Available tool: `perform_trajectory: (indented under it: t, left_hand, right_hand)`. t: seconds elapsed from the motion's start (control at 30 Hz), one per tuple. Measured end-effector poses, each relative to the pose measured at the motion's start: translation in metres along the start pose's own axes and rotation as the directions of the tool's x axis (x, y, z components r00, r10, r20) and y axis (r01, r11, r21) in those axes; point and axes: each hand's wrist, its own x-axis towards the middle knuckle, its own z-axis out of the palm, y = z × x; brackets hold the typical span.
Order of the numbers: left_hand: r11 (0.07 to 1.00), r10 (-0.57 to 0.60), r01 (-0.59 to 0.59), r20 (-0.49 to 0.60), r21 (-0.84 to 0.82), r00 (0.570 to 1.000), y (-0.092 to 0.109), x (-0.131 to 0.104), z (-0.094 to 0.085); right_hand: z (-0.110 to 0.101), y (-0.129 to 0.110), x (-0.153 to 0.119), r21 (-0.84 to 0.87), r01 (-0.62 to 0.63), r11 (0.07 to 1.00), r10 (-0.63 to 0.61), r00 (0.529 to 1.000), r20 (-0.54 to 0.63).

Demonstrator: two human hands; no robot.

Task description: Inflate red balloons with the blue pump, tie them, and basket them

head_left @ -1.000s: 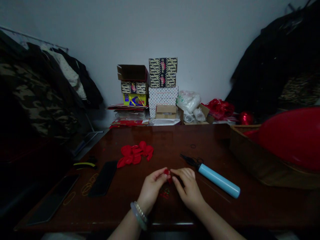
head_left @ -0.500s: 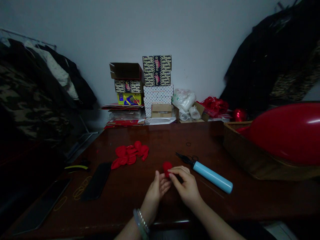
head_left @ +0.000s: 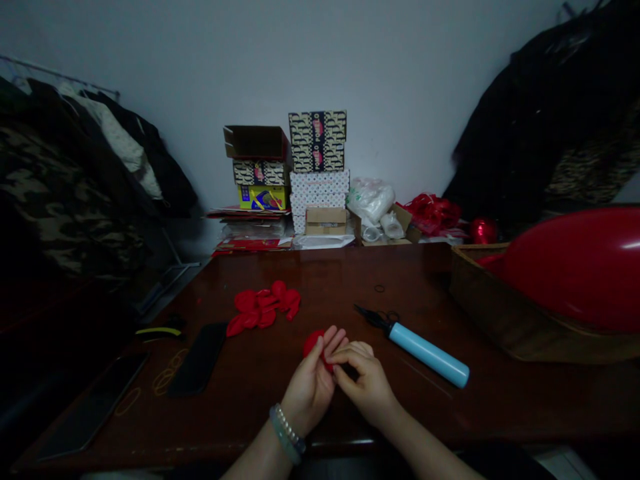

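Note:
A deflated red balloon (head_left: 312,342) is between my two hands above the table's near side. My left hand (head_left: 315,380), with bracelets at the wrist, has its thumb against the balloon's round body and its fingers behind it, partly straight. With thumb and forefinger, my right hand (head_left: 361,373) pinches the balloon's narrow end beside the left palm; that end is mostly hidden. To the right lies a light blue balloon pump (head_left: 429,355) with a black nozzle. A pile of flat red balloons (head_left: 260,308) rests ahead and to the left.
On the brown table (head_left: 330,273), a black phone (head_left: 197,359), yellow rubber bands (head_left: 170,373) and a dark flat panel (head_left: 95,407) lie left. At right, a cardboard box (head_left: 500,320) holds a large inflated red balloon (head_left: 580,267). Stacked boxes (head_left: 319,160) stand against the wall.
My left hand has come up and closed round the red balloon, which has moved left and is now partly covered by the thumb. My right hand has stayed near, still pinching.

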Motion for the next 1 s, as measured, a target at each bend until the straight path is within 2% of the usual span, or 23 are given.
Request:
perform_trajectory:
  t: [0.13, 0.27, 0.33, 0.47, 0.6, 0.67, 0.8, 0.87, 1.0]
  left_hand:
    - [1.000, 0.008, -0.008, -0.042, -0.002, 0.999, 0.005, 0.001, -0.003]
    - [0.998, 0.053, -0.050, -0.066, 0.038, 0.996, 0.009, 0.004, -0.005]
    - [0.998, 0.047, -0.045, -0.051, 0.046, 0.998, 0.009, 0.004, -0.005]
    - [0.997, 0.036, -0.035, -0.020, 0.065, 0.999, 0.006, 0.001, -0.004]
    - [0.996, 0.037, -0.037, 0.004, 0.075, 0.999, 0.003, 0.001, -0.003]
    - [0.996, 0.048, -0.048, 0.001, 0.073, 0.999, 0.002, 0.000, 0.000]
    - [0.997, 0.074, -0.071, -0.078, 0.040, 0.994, 0.000, -0.002, 0.006]
    - [0.996, 0.084, -0.081, -0.096, 0.033, 0.992, -0.002, -0.004, 0.008]
    - [0.996, 0.078, -0.075, -0.054, 0.052, 0.996, -0.004, -0.002, 0.006]
  right_hand:
    - [-0.004, -0.003, 0.001, -0.071, 0.013, 0.997, -0.019, 0.997, -0.081]
    - [-0.007, -0.002, 0.002, -0.095, 0.034, 0.995, -0.042, 0.996, -0.084]
    - [-0.006, -0.002, 0.001, -0.067, -0.019, 0.998, 0.016, 0.998, -0.058]
    - [0.000, -0.004, 0.000, -0.075, -0.144, 0.987, 0.149, 0.986, 0.073]
    - [0.001, -0.007, 0.000, -0.072, -0.129, 0.989, 0.135, 0.987, 0.087]
    - [0.002, -0.008, -0.001, -0.036, -0.137, 0.990, 0.139, 0.989, 0.060]
    - [0.005, -0.007, -0.002, 0.178, -0.205, 0.962, 0.193, 0.978, 0.081]
    - [0.006, -0.008, -0.001, 0.201, -0.188, 0.961, 0.175, 0.981, 0.084]
    - [0.001, -0.010, 0.003, 0.091, -0.096, 0.991, 0.095, 0.995, 0.013]
